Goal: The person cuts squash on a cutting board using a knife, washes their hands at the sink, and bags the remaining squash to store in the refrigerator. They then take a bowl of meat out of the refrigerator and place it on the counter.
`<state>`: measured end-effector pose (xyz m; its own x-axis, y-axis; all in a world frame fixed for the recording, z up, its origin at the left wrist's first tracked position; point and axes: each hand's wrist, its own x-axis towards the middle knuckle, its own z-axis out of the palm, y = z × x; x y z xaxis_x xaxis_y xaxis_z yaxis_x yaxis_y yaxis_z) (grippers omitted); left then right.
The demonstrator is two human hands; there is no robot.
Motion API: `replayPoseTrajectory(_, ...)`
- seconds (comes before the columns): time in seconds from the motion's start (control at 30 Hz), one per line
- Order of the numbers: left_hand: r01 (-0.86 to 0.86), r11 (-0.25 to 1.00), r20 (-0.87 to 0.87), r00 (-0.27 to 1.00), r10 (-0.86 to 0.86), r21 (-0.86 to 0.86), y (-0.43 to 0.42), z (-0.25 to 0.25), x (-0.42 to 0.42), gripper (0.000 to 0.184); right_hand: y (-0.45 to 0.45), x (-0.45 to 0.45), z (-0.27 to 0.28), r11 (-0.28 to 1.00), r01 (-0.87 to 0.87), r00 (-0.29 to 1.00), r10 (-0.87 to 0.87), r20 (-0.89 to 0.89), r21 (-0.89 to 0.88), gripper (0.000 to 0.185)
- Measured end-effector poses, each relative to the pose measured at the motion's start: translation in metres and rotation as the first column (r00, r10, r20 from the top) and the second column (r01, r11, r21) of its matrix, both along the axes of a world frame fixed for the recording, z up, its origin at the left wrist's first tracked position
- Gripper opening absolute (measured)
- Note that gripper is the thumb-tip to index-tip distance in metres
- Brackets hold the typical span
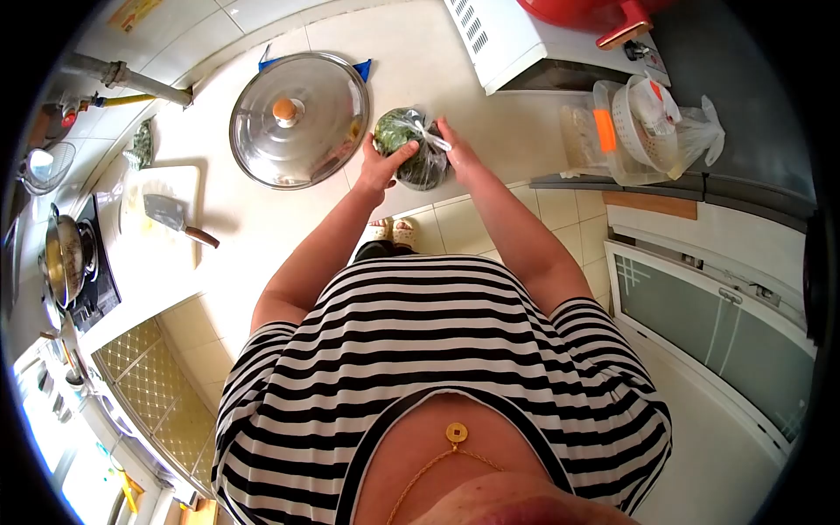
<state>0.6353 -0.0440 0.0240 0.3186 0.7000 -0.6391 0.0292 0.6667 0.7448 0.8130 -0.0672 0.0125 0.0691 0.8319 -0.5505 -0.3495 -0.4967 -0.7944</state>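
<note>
A clear plastic bag of dark green leaves (423, 166) is between my two hands at the counter's front edge, its white knotted top facing up. My left hand (382, 166) grips its left side, thumb lying across the plastic and fingers partly hidden behind it. On the opposite side my right hand (460, 153) holds the bag close to the white tie, its fingertips partly hidden. Just left of the bag lies a large round steel lid (299, 144) with a wooden knob, a bit of blue showing from under its far rim.
On the left, a cleaver (166, 210) rests on a white cutting board (188, 188), near a pan (66, 254) on the stove. A white appliance (512, 52) stands at the back right. Plastic baskets and containers (626, 136) sit at the far right.
</note>
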Motion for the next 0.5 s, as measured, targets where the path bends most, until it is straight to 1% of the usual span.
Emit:
replayPoseTrajectory(0.03,0.004,1.0,0.0,1.0,-0.004,-0.003,-0.001,0.001,-0.004,0.122,-0.002,-0.004,0.002,0.997,-0.011,1.0,0.009,0.026,0.071,0.065)
replayPoseTrajectory(0.07,-0.022,0.999,0.055,0.998,0.021,0.023,-0.004,0.003,-0.01,0.119,-0.003,-0.013,0.003,0.989,0.023,0.999,-0.028,0.03,0.146,0.062)
replayPoseTrajectory(0.1,-0.05,0.998,0.108,0.993,0.045,0.049,-0.005,0.003,-0.016,0.115,-0.005,-0.019,0.004,0.989,0.027,0.999,-0.031,0.027,0.143,0.062)
replayPoseTrajectory(0.13,-0.047,0.998,0.104,0.994,0.042,0.046,-0.003,0.0,-0.024,0.115,-0.008,-0.026,0.011,0.957,-0.121,0.911,0.002,0.412,0.263,0.061)
replayPoseTrajectory(0.17,-0.086,0.993,0.238,0.969,0.066,0.076,-0.002,-0.004,-0.034,0.105,-0.012,-0.036,0.025,0.903,-0.298,0.68,-0.026,0.732,0.309,0.061)
replayPoseTrajectory(0.2,-0.127,0.987,0.368,0.926,0.082,0.101,0.001,-0.008,-0.044,0.095,-0.018,-0.045,0.041,0.869,-0.352,0.605,-0.072,0.793,0.347,0.058)
replayPoseTrajectory(0.23,-0.167,0.979,0.491,0.867,0.089,0.119,0.002,-0.01,-0.054,0.086,-0.023,-0.053,0.059,0.873,-0.341,0.609,-0.077,0.789,0.348,0.058)
replayPoseTrajectory(0.27,-0.18,0.978,0.589,0.803,0.088,0.1,0.003,-0.003,-0.062,0.076,-0.027,-0.058,0.076,0.834,-0.426,0.526,-0.087,0.846,0.35,0.055)
replayPoseTrajectory(0.3,-0.197,0.967,0.637,0.769,0.05,0.163,0.007,-0.015,-0.068,0.072,-0.031,-0.062,0.094,0.791,-0.51,0.435,-0.104,0.894,0.34,0.053)
replayPoseTrajectory(0.33,-0.16,0.979,0.706,0.708,0.026,0.124,0.009,-0.014,-0.074,0.071,-0.034,-0.066,0.112,0.753,-0.528,0.463,-0.132,0.876,0.393,0.05)
replayPoseTrajectory(0.37,-0.117,0.989,0.769,0.639,0.006,0.089,0.011,-0.013,-0.08,0.072,-0.039,-0.07,0.129,0.759,-0.518,0.461,-0.14,0.876,0.394,0.05)
replayPoseTrajectory(0.4,-0.14,0.989,0.749,0.66,0.055,0.051,0.012,-0.013,-0.086,0.078,-0.047,-0.073,0.146,0.733,-0.504,0.599,-0.084,0.796,0.457,0.049)
replayPoseTrajectory(0.43,-0.124,0.992,0.737,0.67,0.086,-0.003,0.011,0.003,-0.09,0.086,-0.055,-0.075,0.156,0.71,-0.476,0.72,-0.024,0.693,0.519,0.048)
replayPoseTrajectory(0.47,-0.079,0.997,0.831,0.553,0.054,-0.012,0.013,0.016,-0.089,0.087,-0.063,-0.073,0.16,0.665,-0.504,0.679,-0.09,0.729,0.551,0.047)
replayPoseTrajectory(0.5,-0.041,0.999,0.906,0.422,0.029,-0.013,0.014,0.027,-0.088,0.089,-0.071,-0.066,0.16,0.668,-0.496,0.68,-0.1,0.726,0.556,0.047)
